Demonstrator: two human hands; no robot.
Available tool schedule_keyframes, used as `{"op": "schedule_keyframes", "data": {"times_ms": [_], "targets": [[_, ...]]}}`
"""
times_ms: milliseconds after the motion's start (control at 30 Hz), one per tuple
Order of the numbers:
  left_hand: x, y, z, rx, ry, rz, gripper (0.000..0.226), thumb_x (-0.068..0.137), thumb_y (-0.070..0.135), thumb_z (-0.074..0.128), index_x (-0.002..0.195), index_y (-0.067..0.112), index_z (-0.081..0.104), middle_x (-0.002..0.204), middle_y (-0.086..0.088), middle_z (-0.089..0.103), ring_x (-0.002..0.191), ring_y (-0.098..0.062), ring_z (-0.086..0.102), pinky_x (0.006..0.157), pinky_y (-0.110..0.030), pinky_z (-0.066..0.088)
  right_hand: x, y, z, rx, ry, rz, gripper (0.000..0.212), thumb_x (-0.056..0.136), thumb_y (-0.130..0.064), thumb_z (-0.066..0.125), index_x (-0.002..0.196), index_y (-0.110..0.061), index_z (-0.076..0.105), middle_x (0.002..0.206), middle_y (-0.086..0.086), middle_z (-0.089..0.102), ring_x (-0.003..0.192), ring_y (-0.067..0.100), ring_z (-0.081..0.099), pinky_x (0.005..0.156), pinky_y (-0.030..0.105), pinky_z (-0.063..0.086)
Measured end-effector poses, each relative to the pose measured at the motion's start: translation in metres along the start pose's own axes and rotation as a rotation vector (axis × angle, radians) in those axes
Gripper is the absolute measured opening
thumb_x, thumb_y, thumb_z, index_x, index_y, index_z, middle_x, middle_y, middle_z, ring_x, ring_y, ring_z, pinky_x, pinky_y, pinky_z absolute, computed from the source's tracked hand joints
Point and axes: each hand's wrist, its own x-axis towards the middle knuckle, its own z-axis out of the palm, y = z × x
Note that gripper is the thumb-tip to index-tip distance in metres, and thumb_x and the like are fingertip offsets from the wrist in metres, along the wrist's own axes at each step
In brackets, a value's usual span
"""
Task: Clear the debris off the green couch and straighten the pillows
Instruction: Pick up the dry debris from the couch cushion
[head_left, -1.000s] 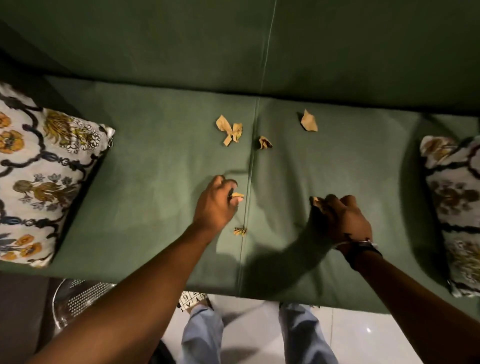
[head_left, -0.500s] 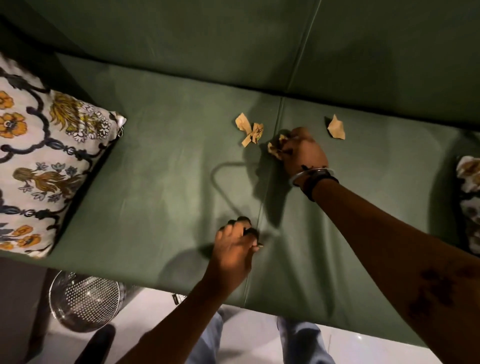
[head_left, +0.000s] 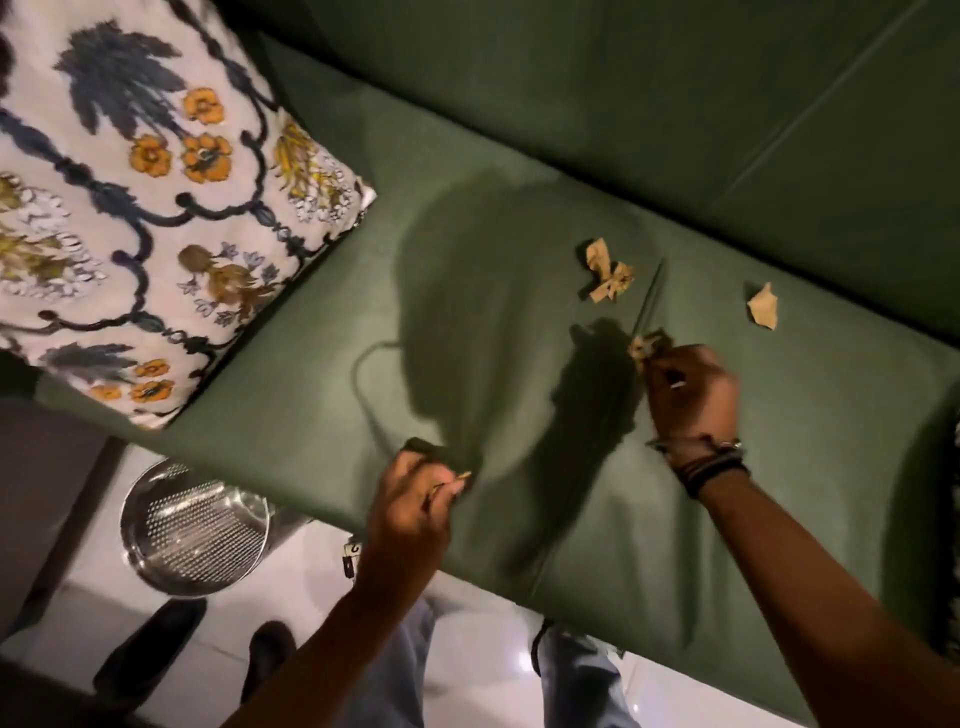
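The green couch (head_left: 322, 410) fills most of the view. A floral pillow (head_left: 145, 208) lies at its left end. My right hand (head_left: 688, 395) is closed on a crumpled tan paper scrap (head_left: 644, 345), lifted near the seam between the seat cushions. My left hand (head_left: 415, 499) hovers over the front edge of the seat, fingers pinched on small tan scraps (head_left: 464, 475). A twisted tan scrap (head_left: 608, 270) lies on the seat beyond my right hand. Another flat tan scrap (head_left: 763, 306) lies to its right.
A perforated metal bin (head_left: 197, 530) stands on the white floor below the couch's left front. Dark shoes (head_left: 150, 644) sit near it. My legs in blue trousers are by the couch front. A second pillow's edge (head_left: 955, 457) shows at far right.
My right hand has pulled back from the seam holding a scrap it picked up. My left hand has moved left along the front edge. The view has swung left.
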Motion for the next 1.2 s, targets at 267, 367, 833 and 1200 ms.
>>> {"op": "schedule_keyframes", "data": {"times_ms": [267,367,833,1200], "targets": [[-0.051,-0.106,-0.122,-0.137,0.299,-0.634,0.034,0.085,0.002,0.064,0.071,0.033,0.058,0.081,0.026,0.059,0.075,0.002,0.056,0.074,-0.012,0.044,-0.032,-0.140,0.043,0.144,-0.204,-0.383,0.014,0.070,0.013,0.072,0.067,-0.001,0.072,0.072,0.021,0.068,0.065,0.031,0.064,0.063,0.023,0.043],[-0.082,-0.148,-0.142,-0.329,0.443,-0.889,0.032,0.088,-0.005,0.063,0.071,0.022,0.060,0.078,0.005,0.065,0.075,-0.015,0.059,0.070,-0.023,0.047,-0.101,-0.220,0.100,0.202,-0.427,-0.577,0.008,0.074,0.000,0.070,0.071,-0.006,0.075,0.074,0.017,0.070,0.071,0.023,0.060,0.062,0.030,0.045],[-0.087,-0.223,-0.172,-0.202,0.478,-1.138,0.018,0.086,-0.002,0.056,0.095,0.001,0.072,0.099,-0.022,0.072,0.098,-0.038,0.066,0.093,-0.046,0.053,-0.199,-0.338,0.225,0.070,-0.834,-0.488,0.036,0.089,-0.011,0.053,0.125,-0.012,0.057,0.128,0.016,0.060,0.102,0.040,0.062,0.083,0.047,0.053],[0.089,-0.013,-0.036,-0.259,-0.083,-0.406,0.038,0.082,0.033,0.071,0.117,0.022,0.063,0.109,-0.003,0.065,0.087,-0.016,0.062,0.076,-0.022,0.048,-0.011,-0.082,0.024,-0.001,0.080,0.110,0.035,0.087,-0.014,0.060,0.121,-0.005,0.057,0.122,0.024,0.054,0.103,0.042,0.058,0.085,0.046,0.053]]}}
